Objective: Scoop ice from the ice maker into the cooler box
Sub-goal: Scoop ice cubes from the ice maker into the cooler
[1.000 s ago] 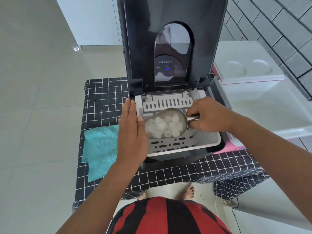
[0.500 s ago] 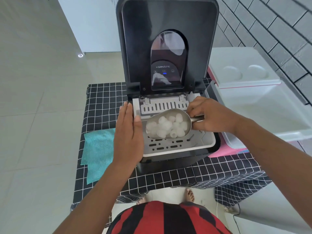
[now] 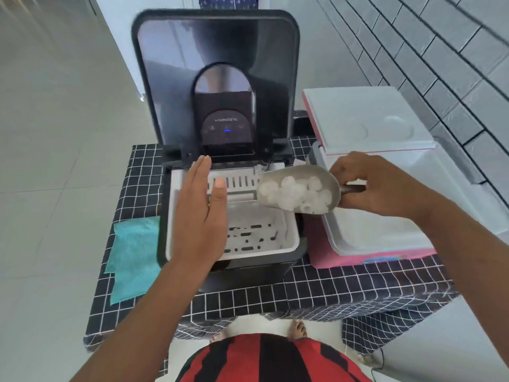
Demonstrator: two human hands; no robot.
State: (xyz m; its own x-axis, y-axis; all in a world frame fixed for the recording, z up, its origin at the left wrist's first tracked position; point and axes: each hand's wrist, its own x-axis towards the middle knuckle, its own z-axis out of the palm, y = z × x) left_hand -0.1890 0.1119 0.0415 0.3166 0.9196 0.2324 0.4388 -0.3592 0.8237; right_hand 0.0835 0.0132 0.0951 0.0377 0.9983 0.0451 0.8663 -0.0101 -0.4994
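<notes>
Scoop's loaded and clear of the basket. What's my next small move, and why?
Probably carry the scoop a little further right, then tip it. The right hand holds it full of ice at the cooler box rim, partly over the ice maker.

Checked tablecloth (image 3: 344, 285), ice maker (image 3: 248, 274), cooler box (image 3: 366, 257), teal cloth (image 3: 132, 257)
</notes>
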